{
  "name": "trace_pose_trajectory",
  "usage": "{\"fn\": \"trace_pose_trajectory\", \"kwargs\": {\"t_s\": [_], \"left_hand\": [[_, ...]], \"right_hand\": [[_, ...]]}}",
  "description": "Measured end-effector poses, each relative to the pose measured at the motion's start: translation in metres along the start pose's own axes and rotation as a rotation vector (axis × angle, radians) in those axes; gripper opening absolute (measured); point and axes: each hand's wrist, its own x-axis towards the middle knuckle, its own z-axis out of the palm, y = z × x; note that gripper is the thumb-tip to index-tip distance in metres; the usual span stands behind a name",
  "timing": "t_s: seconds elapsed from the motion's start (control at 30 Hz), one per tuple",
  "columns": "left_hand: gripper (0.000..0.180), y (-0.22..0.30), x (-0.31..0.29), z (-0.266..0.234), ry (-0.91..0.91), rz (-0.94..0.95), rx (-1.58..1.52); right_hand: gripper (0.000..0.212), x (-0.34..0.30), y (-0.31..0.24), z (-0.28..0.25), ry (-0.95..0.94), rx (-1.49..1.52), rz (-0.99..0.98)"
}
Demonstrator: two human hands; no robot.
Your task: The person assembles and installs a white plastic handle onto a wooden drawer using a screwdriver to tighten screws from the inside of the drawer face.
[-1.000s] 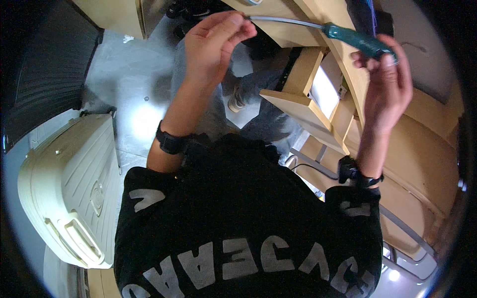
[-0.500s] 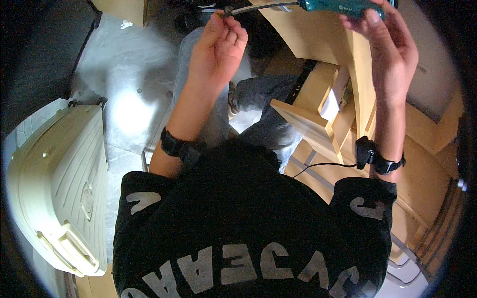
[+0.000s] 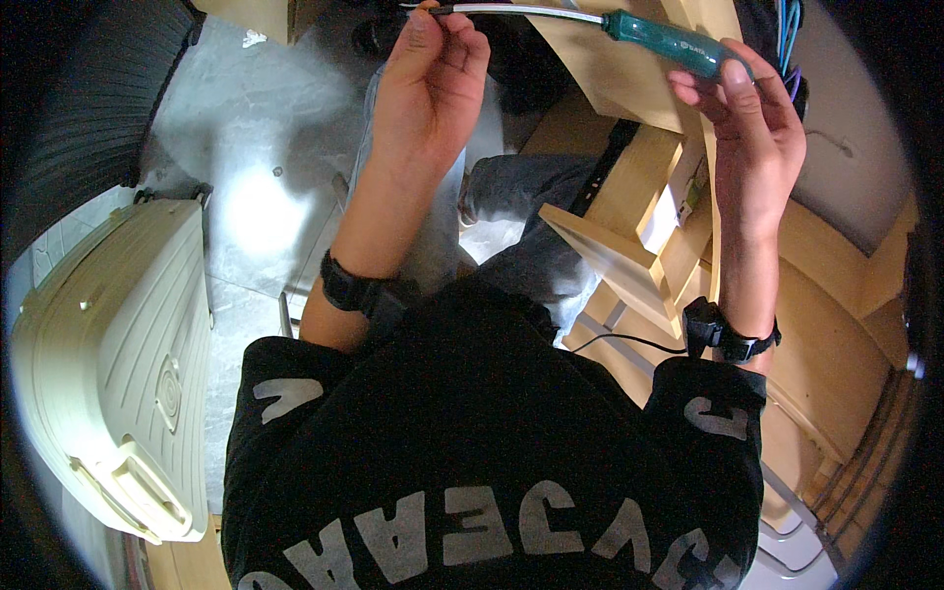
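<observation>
In the head view, a screwdriver with a translucent green handle and a long, slim metal shaft [image 3: 678, 47] is held in the air between both hands, lying almost crosswise near the top of the view. Its handle end is gripped by the right hand [image 3: 755, 138], the thumb being pressed on one side and the fingers curled around the other. The dark tip end is pinched between the thumb and fingertips of the left hand [image 3: 428, 93]; this grip is closed, and its remaining fingers are loosely bent.

A black strap [image 3: 356, 289] is worn on the left wrist, and another black strap with a small dark box [image 3: 703, 326] on the right. Below the right hand, a pale wooden drawer [image 3: 612, 258] is seen pulled open. A cream, ribbed hard-shell suitcase [image 3: 138, 334] is stood at the left side of the grey, marbled floor [image 3: 221, 118], which is lit by a bright patch.
</observation>
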Motion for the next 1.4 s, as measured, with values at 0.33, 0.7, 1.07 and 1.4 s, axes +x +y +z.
{"fn": "trace_pose_trajectory", "kwargs": {"t_s": [0.33,0.7,1.07,1.4], "left_hand": [[0.015,0.013,0.005,-0.013,0.016,0.041,0.064],[0.016,0.025,-0.005,-0.015,-0.002,0.081,0.25],[0.017,0.027,-0.014,-0.003,-0.052,0.191,1.197],[0.011,-0.047,-0.034,-0.039,-0.555,-0.062,1.811]], "right_hand": [[0.027,-0.011,-0.001,0.018,-0.119,-0.152,-0.107],[0.028,-0.006,0.005,0.018,-0.112,-0.049,-0.106],[0.026,0.013,-0.018,-0.001,-0.124,-0.096,-0.135],[0.029,0.057,-0.038,0.06,-0.667,-0.624,-0.41]]}}
